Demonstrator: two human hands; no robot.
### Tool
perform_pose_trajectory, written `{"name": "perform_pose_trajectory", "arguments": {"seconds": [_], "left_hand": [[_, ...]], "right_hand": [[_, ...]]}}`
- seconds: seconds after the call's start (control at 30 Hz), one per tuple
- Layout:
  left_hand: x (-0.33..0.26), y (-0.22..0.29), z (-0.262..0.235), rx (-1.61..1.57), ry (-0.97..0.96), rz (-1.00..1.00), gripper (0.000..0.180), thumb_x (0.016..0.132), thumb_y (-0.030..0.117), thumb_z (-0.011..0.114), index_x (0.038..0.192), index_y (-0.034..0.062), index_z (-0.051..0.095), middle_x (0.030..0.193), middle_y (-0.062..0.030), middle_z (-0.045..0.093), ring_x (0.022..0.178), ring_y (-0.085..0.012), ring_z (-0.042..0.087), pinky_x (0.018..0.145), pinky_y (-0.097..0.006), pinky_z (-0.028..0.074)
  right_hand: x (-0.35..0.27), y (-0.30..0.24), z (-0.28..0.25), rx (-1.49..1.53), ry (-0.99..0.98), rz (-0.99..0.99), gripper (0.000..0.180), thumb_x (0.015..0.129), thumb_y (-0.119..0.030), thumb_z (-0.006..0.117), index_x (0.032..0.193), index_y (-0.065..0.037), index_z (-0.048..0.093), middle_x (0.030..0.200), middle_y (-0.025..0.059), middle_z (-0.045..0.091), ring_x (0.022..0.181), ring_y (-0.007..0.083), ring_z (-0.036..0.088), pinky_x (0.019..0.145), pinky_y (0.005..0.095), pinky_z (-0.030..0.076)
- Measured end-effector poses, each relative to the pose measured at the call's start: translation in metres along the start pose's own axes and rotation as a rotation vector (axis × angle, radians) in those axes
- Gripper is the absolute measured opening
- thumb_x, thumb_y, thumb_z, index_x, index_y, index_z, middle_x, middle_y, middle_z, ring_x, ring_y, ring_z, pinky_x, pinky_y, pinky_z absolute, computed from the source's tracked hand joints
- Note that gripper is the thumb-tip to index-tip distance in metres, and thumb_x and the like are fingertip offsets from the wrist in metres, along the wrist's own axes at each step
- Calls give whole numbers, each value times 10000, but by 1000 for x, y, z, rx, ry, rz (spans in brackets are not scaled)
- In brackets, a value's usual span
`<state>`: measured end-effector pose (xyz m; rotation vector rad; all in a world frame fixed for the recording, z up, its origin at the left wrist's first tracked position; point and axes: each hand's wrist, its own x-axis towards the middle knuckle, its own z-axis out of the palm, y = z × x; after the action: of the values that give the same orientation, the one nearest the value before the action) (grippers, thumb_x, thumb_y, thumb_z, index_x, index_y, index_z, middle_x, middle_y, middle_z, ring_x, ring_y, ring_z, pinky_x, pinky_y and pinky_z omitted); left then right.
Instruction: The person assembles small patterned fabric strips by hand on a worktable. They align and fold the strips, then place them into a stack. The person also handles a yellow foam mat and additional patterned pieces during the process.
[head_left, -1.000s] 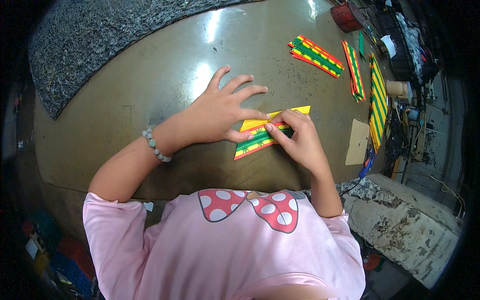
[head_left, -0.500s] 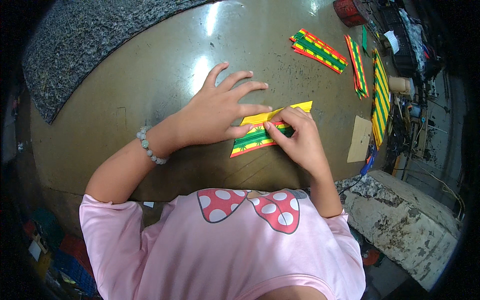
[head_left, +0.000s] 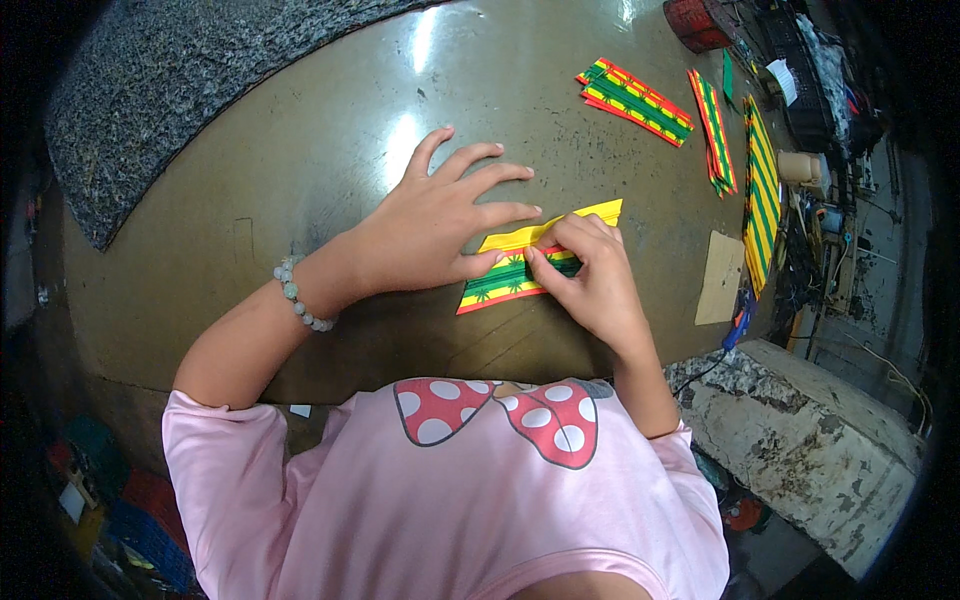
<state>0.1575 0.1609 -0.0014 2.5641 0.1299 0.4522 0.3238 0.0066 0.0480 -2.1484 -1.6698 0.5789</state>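
A slanted-ended strip, patterned in green, yellow and red with dark leaf motifs, lies before me on the table. Along its far side runs a plain yellow band, which looks folded along its length. My left hand is open with its fingers spread; the thumb tip rests on the strip and the index fingertip reaches the yellow band. Thumb and fingers of my right hand pinch the strip where the yellow band meets the pattern. That hand hides the strip's right part.
Matching strips lie in a stack at the far right, with a narrower stack beside it. Striped yellow-green pieces and a beige card lie along the right edge. A rough grey sheet covers the table's far left.
The strip and both hands have shifted very slightly left in the picture. My right hand keeps its pinch; the left stays spread.
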Motion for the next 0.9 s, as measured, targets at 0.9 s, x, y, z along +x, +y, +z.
{"name": "perform_pose_trajectory", "arguments": {"seconds": [0.9], "left_hand": [[-45, 91, 39, 324, 191, -211, 406, 840, 128, 676, 1203, -33, 590, 1055, -153, 558, 974, -310, 573, 861, -411, 490]], "right_hand": [[-27, 18, -7, 168, -41, 83, 240, 902, -232, 660, 824, -5, 664, 753, 132, 630, 780, 293, 553, 779, 401, 423]]}}
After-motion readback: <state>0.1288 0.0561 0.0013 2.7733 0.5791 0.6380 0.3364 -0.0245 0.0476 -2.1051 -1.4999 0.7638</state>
